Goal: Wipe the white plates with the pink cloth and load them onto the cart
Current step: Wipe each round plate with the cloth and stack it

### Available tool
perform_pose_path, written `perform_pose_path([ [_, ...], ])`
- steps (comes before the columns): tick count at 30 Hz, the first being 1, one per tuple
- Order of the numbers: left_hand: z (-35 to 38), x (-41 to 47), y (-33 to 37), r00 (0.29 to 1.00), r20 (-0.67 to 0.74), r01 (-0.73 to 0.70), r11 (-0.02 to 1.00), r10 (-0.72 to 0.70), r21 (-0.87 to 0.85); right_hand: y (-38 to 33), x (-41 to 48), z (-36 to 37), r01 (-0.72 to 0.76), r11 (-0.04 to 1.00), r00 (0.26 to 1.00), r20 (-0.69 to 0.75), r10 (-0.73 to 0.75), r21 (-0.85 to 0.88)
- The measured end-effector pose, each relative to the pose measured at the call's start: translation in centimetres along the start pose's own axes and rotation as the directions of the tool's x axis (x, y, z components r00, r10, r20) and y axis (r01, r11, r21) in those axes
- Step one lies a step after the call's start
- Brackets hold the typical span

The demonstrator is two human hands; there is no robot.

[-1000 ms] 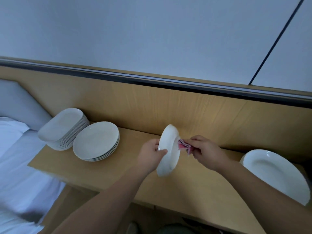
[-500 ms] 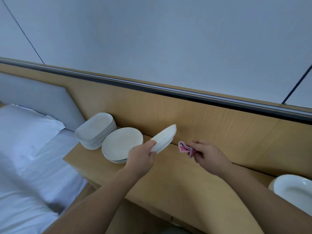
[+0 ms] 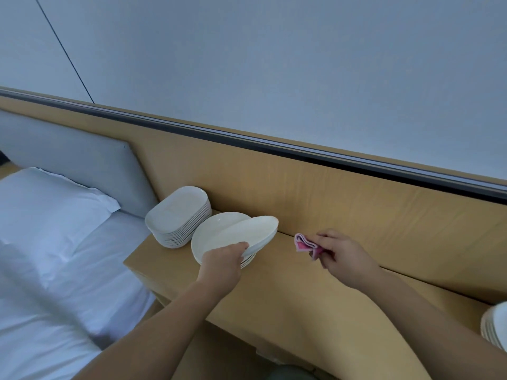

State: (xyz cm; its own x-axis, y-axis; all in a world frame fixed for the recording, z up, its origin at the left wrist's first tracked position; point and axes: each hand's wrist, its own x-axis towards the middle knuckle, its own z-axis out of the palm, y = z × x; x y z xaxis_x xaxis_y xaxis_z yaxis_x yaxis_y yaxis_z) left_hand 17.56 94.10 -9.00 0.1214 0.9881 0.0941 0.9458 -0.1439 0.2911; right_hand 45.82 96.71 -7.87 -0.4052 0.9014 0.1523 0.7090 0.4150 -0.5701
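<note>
Left hand (image 3: 222,260) gripping plate (image 3: 248,233), right hand (image 3: 344,255) pinching cloth (image 3: 306,243)

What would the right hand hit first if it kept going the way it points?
Probably the white plate in the left hand, the pink cloth touching first. Depth is unclear; the right hand might reach the wooden panel instead.

No text, label, brand, number or sign can be read anywhere in the head view.
</note>
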Motion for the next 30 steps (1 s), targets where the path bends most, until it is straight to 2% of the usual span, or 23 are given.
perform_pose_path([
  [7, 0.7, 0.8, -3.2, 0.994, 0.109, -0.013, 0.996, 0.003, 0.094, -1.1, 1.0, 1.4, -0.013, 0.999, 1.000, 0.006, 0.013, -0.036],
  [13, 1.6, 1.6, -5.6, 0.989, 0.149, -0.032, 0.993, 0.014, 0.114, -1.8, 2.0, 2.6, -0.058, 0.997, 0.998, 0.035, 0.059, -0.050],
  [16, 2.1, 2.1, -6.6, 0.975, 0.223, -0.027, 0.994, 0.003, 0.106, -2.1, 2.6, 3.4, -0.077, 0.995, 0.996, 0.047, 0.080, -0.064],
  [21, 3.1, 2.2, -7.8, 0.922, 0.385, -0.120, 0.977, 0.043, 0.178, -2.2, 3.0, 4.9, -0.071, 0.996, 0.995, 0.064, 0.074, -0.050],
  [30, 4.7, 3.0, -9.7, 0.916, 0.399, -0.100, 0.987, 0.040, 0.129, -2.3, 3.6, 5.6, -0.112, 0.993, 0.991, 0.070, 0.114, -0.042],
])
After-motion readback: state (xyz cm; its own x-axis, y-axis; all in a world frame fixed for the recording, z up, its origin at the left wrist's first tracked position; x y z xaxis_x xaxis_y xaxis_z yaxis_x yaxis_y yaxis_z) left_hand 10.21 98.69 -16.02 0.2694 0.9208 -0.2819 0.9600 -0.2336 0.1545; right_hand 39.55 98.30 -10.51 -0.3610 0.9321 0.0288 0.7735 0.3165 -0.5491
